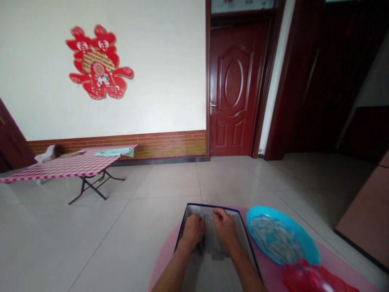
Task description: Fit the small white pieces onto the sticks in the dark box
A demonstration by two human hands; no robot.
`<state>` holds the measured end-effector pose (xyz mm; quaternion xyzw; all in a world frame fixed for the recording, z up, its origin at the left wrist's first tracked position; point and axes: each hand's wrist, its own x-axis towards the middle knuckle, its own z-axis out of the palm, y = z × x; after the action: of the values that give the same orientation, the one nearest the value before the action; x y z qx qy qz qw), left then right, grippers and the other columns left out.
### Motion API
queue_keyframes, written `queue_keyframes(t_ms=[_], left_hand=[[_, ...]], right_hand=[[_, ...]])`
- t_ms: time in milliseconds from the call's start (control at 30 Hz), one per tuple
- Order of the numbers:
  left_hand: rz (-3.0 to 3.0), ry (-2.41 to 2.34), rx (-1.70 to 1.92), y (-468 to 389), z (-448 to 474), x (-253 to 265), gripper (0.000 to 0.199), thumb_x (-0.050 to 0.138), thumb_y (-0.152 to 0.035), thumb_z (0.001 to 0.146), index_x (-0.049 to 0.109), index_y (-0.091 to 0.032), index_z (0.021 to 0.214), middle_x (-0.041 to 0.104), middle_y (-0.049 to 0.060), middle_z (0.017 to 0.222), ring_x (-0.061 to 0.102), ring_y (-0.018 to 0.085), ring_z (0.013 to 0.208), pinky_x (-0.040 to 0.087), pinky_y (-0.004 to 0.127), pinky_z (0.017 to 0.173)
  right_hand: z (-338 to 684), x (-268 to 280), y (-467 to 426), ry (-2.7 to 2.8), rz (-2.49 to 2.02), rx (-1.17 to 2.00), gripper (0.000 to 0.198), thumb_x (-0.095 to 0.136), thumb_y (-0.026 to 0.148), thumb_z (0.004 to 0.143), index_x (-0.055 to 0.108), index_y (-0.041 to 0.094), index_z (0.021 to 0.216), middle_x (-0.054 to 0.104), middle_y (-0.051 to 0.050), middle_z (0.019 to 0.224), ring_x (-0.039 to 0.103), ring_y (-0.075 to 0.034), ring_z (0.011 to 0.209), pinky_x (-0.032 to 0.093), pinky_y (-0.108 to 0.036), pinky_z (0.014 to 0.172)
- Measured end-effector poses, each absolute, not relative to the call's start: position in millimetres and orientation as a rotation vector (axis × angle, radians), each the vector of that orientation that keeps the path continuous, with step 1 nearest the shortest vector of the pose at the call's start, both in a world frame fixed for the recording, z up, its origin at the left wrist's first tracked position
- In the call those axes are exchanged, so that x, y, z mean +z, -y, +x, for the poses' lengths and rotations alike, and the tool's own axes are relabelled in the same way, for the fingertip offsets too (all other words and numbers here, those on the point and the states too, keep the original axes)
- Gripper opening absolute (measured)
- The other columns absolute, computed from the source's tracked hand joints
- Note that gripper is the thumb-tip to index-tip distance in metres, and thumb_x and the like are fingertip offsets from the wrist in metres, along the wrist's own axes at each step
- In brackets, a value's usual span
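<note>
Both my hands are inside a shallow dark-rimmed tray [209, 275] in front of me. Within it lie thin greyish strips [212, 239] side by side, too blurred to name. My left hand [193, 229] is curled closed at the tray's left part, over a dark edge of the strips; what it grips is hidden. My right hand [225, 227] has its thumb and forefinger pinched together near the far end of the strips, and anything between them is too small to make out.
Right of the tray, a blue basin [311, 251] holds many small pale pieces. A shiny red plastic bag [313, 278] lies nearer me. All stand on a pink round table [164, 259]. A checkered folding table [69, 164] stands farther left, and a red door [234, 89] is ahead.
</note>
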<state>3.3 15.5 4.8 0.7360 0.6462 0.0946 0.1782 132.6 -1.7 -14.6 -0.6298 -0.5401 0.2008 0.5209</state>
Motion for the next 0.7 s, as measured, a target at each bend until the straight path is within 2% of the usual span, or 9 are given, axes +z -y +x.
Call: queue_keyframes(t_ms=[133, 233, 367, 467, 567, 700], left_hand=[[1.988, -1.709, 0.647, -25, -11, 9, 0.036, 0.038, -0.020, 0.091, 0.071, -0.016, 0.104, 0.073, 0.006, 0.080, 0.068, 0.015, 0.072, 0.047, 0.022, 0.070], [1.871, -1.668, 0.866, -32, -16, 5, 0.038, 0.035, -0.017, 0.090, 0.068, -0.013, 0.110, 0.071, 0.004, 0.072, 0.064, 0.013, 0.058, 0.047, 0.021, 0.061], [1.765, -1.616, 1.071, -35, -16, -1, 0.036, 0.038, -0.018, 0.089, 0.068, -0.011, 0.107, 0.067, 0.002, 0.066, 0.061, 0.012, 0.055, 0.047, 0.022, 0.058], [1.718, -1.587, 1.163, -34, -16, -2, 0.037, 0.035, -0.018, 0.090, 0.066, -0.011, 0.110, 0.064, 0.001, 0.061, 0.061, 0.013, 0.055, 0.048, 0.022, 0.057], [1.708, -1.591, 1.193, -34, -16, -3, 0.040, 0.033, -0.017, 0.089, 0.064, -0.010, 0.113, 0.066, 0.002, 0.064, 0.061, 0.013, 0.055, 0.048, 0.023, 0.056], [1.776, -1.627, 1.144, -33, -15, -5, 0.037, 0.040, -0.017, 0.087, 0.066, -0.014, 0.112, 0.071, 0.003, 0.072, 0.065, 0.016, 0.064, 0.051, 0.026, 0.065]], right_hand=[[125, -19, 4, 1.552, -1.474, 0.521, 0.026, 0.046, 0.021, 0.072, 0.070, 0.018, 0.083, 0.073, -0.008, 0.086, 0.066, -0.022, 0.083, 0.048, -0.033, 0.078], [118, -25, 6, 1.777, -1.414, 0.455, 0.029, 0.045, 0.014, 0.071, 0.070, 0.017, 0.083, 0.071, -0.008, 0.086, 0.064, -0.021, 0.084, 0.047, -0.032, 0.079], [106, -27, 12, 1.960, -1.382, 0.415, 0.030, 0.045, 0.011, 0.072, 0.071, 0.018, 0.085, 0.069, -0.008, 0.088, 0.063, -0.021, 0.087, 0.046, -0.032, 0.081], [97, -27, 17, 2.067, -1.327, 0.417, 0.034, 0.049, 0.008, 0.066, 0.071, 0.019, 0.089, 0.069, -0.008, 0.096, 0.061, -0.023, 0.096, 0.043, -0.033, 0.087], [93, -28, 19, 2.141, -1.284, 0.406, 0.039, 0.050, 0.006, 0.064, 0.070, 0.020, 0.095, 0.069, -0.008, 0.102, 0.059, -0.023, 0.102, 0.041, -0.034, 0.092], [102, -28, 14, 2.053, -1.443, 0.307, 0.033, 0.043, 0.009, 0.074, 0.069, 0.016, 0.093, 0.068, -0.010, 0.096, 0.060, -0.023, 0.095, 0.043, -0.033, 0.087]])
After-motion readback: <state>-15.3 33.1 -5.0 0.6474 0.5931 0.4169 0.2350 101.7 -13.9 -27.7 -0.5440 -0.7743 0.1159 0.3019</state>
